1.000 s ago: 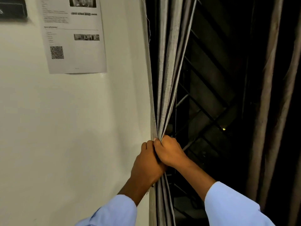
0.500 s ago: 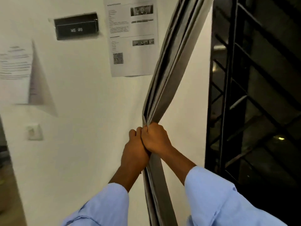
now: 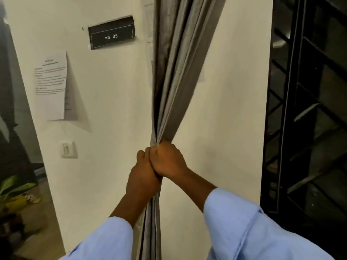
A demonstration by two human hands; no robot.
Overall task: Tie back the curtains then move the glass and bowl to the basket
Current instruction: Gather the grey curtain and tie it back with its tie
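Note:
A grey curtain hangs bunched into a tight bundle against the white wall, slanting from the upper right down to my hands. My left hand and my right hand are pressed together, both closed around the gathered folds at mid height. Below my hands the curtain falls straight down between my light blue sleeves. No glass, bowl or basket is in view.
A black sign reading WS 05, a paper sheet and a light switch are on the wall. A black window grille stands at the right. A leafy plant sits at the lower left.
Both hands have carried the bunched curtain leftwards, off the window and over the wall. The view has swung left, bringing the sign, switch and plant into sight.

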